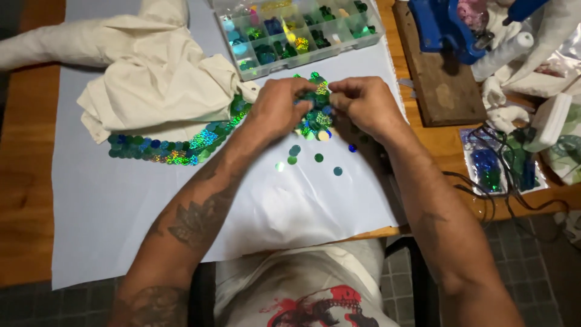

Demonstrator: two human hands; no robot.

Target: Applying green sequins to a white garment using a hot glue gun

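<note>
Both hands meet over a patch of shiny green and blue sequins (pixel 315 118) lying on a pale sheet (pixel 121 200) that covers the wooden counter (pixel 30 181). The left hand (pixel 279 108) lies knuckles up with its fingers curled down onto the sequin patch, pressing it from the left side; whether those fingers pinch anything cannot be told, since they are hidden beneath the hand. The right hand (pixel 363 104) has its fingertips drawn together in a pinching grip at the patch's upper edge, touching the left hand's fingertips, and what it pinches is too small to make out. Just below the grip, toward the person, loose round sequins (pixel 302 156) lie scattered on the sheet. Leftward from the grip, a sequined band (pixel 175 148) runs along the edge of a crumpled cream cloth (pixel 151 72). Beyond the grip, away from the person, stands a clear compartment box (pixel 296 33) holding sorted sequins. To the right of the grip lie a wooden board (pixel 439 85), a blue tool (pixel 445 24) and small clear bags (pixel 493 160) of sequins.
</note>
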